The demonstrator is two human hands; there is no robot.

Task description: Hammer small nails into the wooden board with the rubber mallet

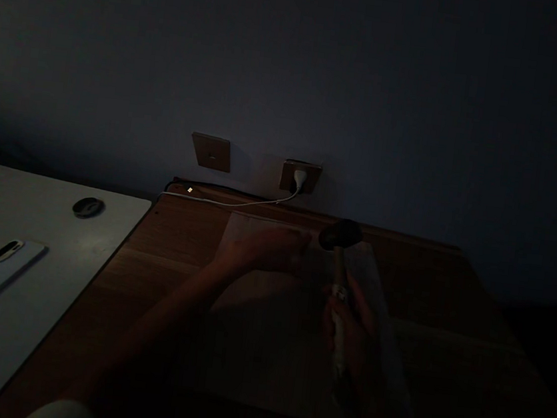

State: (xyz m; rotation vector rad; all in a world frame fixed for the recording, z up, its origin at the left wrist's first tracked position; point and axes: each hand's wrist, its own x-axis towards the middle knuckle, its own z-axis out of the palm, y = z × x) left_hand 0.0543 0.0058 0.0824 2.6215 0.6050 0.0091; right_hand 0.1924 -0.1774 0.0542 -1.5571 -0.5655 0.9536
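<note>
While the near edge of the scene is almost lost in darkness, a pale sheet (262, 348) can be made out, lying flat on the wooden table (163, 249). Over the right side of this sheet, the right hand (354, 318) is closed around the grip of a mallet (342, 293). The long axis of the mallet goes from near to far, leaning slightly to the left at its far end, so the butt points toward the person and the dark head (340, 235) lies beyond the right fingers.

Farther than the right hand, the left hand (279, 246) reaches in from the left over the far part of the sheet. Its fingers look folded together; whether they pinch something small, I cannot tell. The mallet head is just to the right of these fingers, with a narrow gap between, so of the two hands the left one is about as near to the head as the right, but from the side. If the head touches the sheet, the dimness does not show.

Behind both hands, a white cord (229, 204) runs along the far edge to a plug (300, 177) in the wall socket (287, 176).
</note>
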